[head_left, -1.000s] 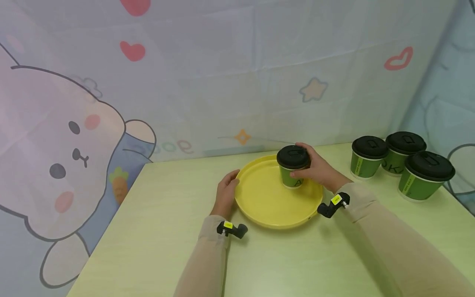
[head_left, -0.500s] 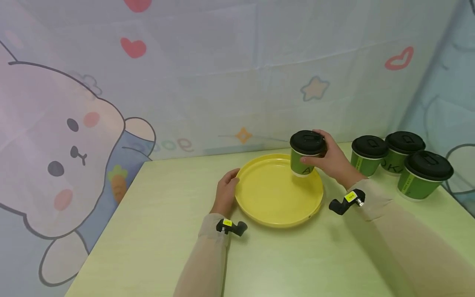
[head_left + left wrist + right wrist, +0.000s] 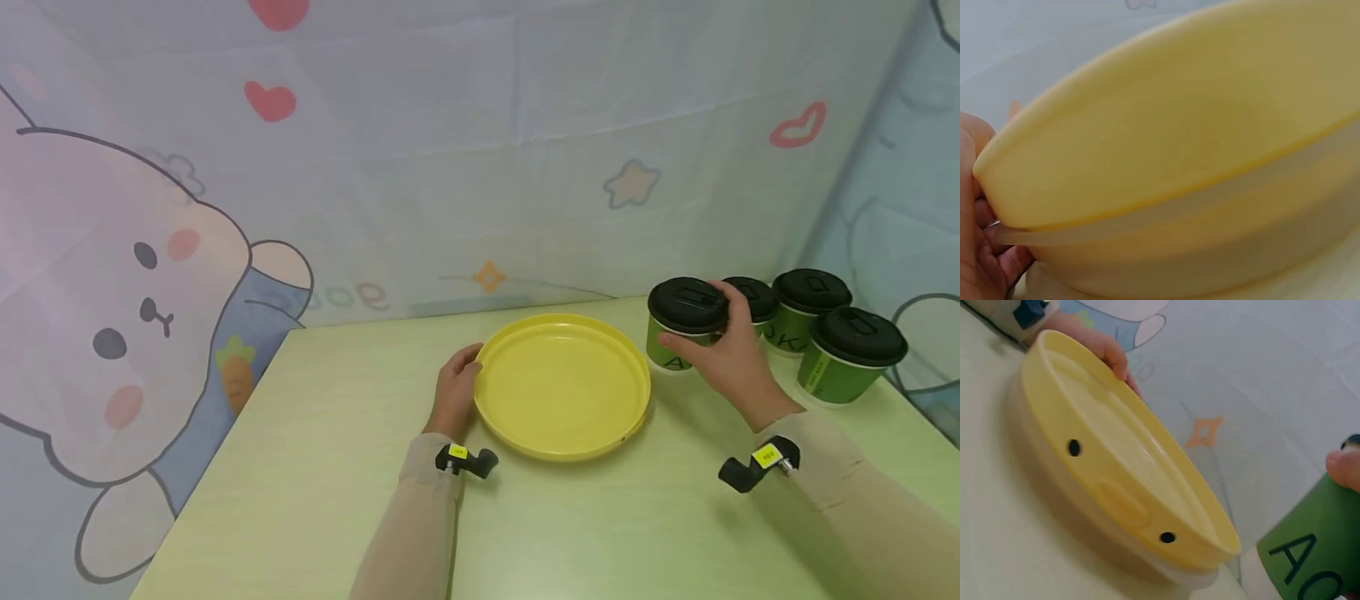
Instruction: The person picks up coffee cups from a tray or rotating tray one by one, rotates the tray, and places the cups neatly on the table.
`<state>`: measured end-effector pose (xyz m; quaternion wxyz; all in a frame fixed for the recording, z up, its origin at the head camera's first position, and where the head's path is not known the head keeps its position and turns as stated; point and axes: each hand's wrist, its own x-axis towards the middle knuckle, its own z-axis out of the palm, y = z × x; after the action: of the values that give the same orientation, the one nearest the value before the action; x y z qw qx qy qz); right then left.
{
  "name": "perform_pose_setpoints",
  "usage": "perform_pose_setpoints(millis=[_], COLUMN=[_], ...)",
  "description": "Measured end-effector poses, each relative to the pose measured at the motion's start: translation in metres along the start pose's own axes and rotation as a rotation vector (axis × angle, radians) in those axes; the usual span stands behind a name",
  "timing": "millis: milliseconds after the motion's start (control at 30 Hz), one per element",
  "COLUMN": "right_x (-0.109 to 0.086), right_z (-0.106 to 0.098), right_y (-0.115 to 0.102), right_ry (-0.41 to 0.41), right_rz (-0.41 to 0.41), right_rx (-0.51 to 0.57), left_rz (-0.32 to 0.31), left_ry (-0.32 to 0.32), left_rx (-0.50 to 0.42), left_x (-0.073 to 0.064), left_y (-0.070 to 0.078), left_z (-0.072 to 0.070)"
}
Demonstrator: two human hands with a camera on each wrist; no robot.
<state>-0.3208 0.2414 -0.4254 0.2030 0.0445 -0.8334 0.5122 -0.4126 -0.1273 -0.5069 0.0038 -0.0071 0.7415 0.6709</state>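
Observation:
My right hand grips a green paper coffee cup with a black lid, fingers round its far side and thumb on the near side. The cup is upright, just off the right rim of a round yellow tray. In the right wrist view the letter A shows on the green cup. At the tray's left edge my left hand holds the rim; in the left wrist view its fingers curl under the yellow rim. Black dots and a raised beak shape mark the tray's side.
Close by on the right stand more black-lidded green cups: one partly hidden behind my right hand, one farther back, and one nearer. A printed cloth hangs behind the pale table.
My right hand has lifted the cup off the tray and carried it right, past the rim towards the other cups. My left hand and the tray have stayed put.

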Motion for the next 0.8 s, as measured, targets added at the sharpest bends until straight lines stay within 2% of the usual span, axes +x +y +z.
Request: perform_pose_setpoints(millis=[200, 400, 533, 800], right_x=[-0.027, -0.044, -0.051, -0.058], right_z=[-0.007, -0.012, -0.015, -0.015], right_y=[0.008, 0.017, 0.021, 0.028], right_ry=[0.151, 0.282, 0.333, 0.408], right_rz=[0.083, 0.182, 0.245, 0.292], right_rx=[0.011, -0.004, -0.008, -0.046], left_rz=[0.018, 0.027, 0.038, 0.037], left_ry=[-0.009, -0.014, -0.008, -0.012], left_rx=[-0.001, -0.006, -0.005, -0.025], left_x=[0.0, -0.001, -0.003, -0.003], left_y=[-0.001, 0.0, 0.001, 0.0], left_z=[0.0, -0.002, -0.002, 0.0])
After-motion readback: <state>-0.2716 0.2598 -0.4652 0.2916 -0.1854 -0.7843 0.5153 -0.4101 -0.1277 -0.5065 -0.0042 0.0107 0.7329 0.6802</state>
